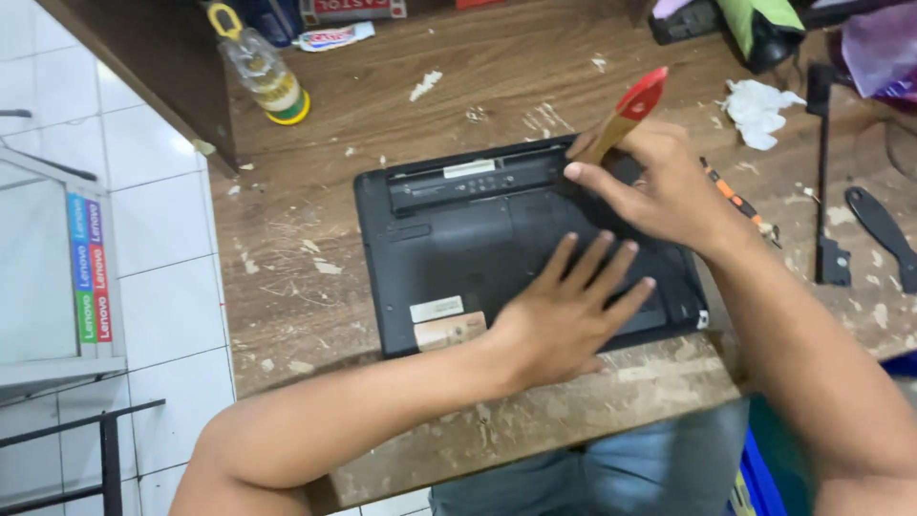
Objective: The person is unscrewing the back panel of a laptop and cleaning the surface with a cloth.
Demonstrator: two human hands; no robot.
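— Looking at the middle of the frame, what lies under the hands?

— A black laptop (458, 253), turned bottom side up on the worn wooden workbench (287, 287). Its long axis runs from left to right, tilted a little so the right end sits lower in the frame.

— And the left hand (568, 315)?

— Flat on the laptop's lower right part, fingers spread wide and pointing toward the upper right, gripping nothing.

— The right hand (669, 186)?

— Closed around a brush with a wooden, red-tipped handle (630, 110). The handle points up and right; the bristle end is hidden behind the fingers, at the laptop's upper right edge.

— Anything around it?

— A clear bottle with a yellow cap (263, 72) at the upper left, crumpled white tissue (759, 110) at the upper right, and an orange-handled screwdriver (735, 201) just right of the wrist.
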